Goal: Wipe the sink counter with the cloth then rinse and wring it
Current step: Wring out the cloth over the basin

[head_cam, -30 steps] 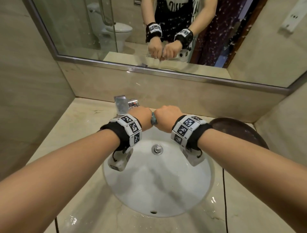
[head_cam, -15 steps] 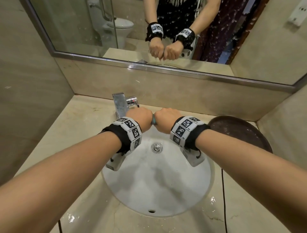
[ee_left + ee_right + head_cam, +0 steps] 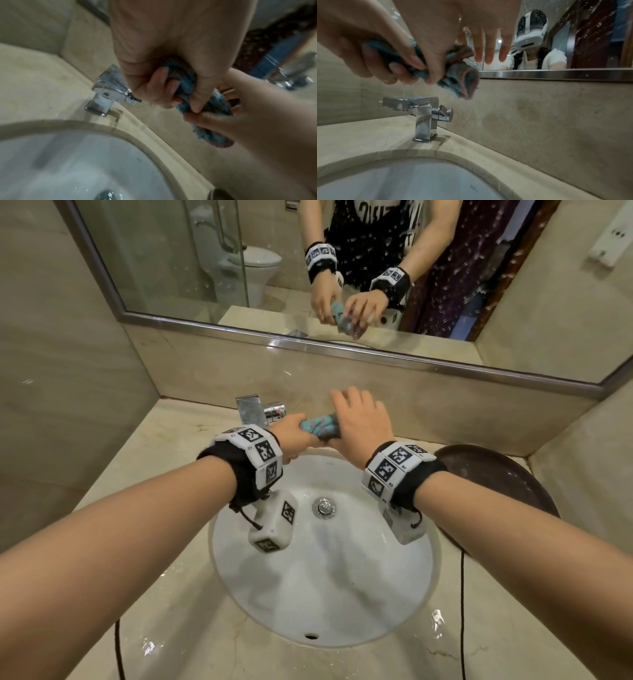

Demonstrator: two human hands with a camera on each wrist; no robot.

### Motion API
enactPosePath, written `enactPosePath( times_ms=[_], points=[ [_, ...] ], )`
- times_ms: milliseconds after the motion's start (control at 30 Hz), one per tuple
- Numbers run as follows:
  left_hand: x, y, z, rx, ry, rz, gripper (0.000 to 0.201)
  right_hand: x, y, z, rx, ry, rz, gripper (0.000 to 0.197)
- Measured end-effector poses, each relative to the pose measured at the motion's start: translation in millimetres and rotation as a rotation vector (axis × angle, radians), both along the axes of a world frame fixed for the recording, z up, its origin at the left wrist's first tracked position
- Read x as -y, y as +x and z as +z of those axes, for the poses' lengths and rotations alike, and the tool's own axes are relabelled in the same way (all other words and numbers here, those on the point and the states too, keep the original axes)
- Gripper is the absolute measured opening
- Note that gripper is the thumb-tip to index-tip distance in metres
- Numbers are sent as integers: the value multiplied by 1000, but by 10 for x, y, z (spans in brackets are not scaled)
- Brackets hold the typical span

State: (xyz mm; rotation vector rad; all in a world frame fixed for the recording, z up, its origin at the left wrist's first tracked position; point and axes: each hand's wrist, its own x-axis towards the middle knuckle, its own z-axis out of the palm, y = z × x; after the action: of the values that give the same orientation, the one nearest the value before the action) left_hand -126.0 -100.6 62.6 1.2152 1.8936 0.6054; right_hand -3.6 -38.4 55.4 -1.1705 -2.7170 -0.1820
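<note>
The left hand (image 3: 291, 436) clenched the twisted cloth (image 3: 320, 424) above the sink's (image 3: 424, 577) back rim, near the tap (image 3: 251, 410). The right hand (image 3: 359, 426), fingers straight, covered the cloth's far end.

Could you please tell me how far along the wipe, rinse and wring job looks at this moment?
Wiping and rinsing look done: the counter shows wet patches, the basin is wet and no water runs from the tap. Wringing is in hand: the left hand grips the twisted cloth above the basin's back edge, while the right hand has its fingers straight. Left: finishing the wring, if needed.
</note>
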Motion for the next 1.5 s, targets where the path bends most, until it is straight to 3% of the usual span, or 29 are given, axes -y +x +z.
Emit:
enactPosePath(
  times_ms=[133, 200, 333, 467, 533, 600, 700, 800, 867, 1067, 1233, 1400, 1500],
  points=[
    [3, -51, 69, 370, -101, 179, 7, 6, 5, -72, -91, 264, 136, 71],
    [15, -71, 128, 508, -125, 220, 8, -15, 24, -129, -114, 343, 178, 81],
    [74, -126, 223, 678, -186, 138, 9, -25, 50, -151, -143, 272, 172, 102],
    [116, -101, 306, 638, -268, -6, 11, 31, 48, 44, -163, 34, 202, 76],
    [105, -106, 298, 536, -292, -41, 11, 38, 61, 126, -93, -97, 193, 63],
    [89, -121, 278, 360, -299, -86, 16, 51, 69, 172, -53, -79, 212, 51],
    [72, -101, 277, -28, -225, -133, 15, 70, 31, 206, 30, -38, 257, 40],
    [64, -51, 271, -501, -90, -214, 31, 66, -33, 247, 87, -54, 192, 35],
    [64, -39, 262, -686, -24, -276, 31, 56, -43, 241, 78, -145, 186, 32],
    [51, -17, 249, -886, 58, -325, 26, 38, -72, 206, -43, -531, 142, 54],
    [44, -46, 285, -968, 118, -366, 23, 72, -93, 115, -327, -853, 52, 34],
    [68, -6, 301, -1142, 97, -432, 25, 67, -101, 107, -320, -840, 36, 39],
    [86, 42, 256, -1194, 42, -456, 25, 61, -113, 107, -200, -858, 32, 25]
  ],
)
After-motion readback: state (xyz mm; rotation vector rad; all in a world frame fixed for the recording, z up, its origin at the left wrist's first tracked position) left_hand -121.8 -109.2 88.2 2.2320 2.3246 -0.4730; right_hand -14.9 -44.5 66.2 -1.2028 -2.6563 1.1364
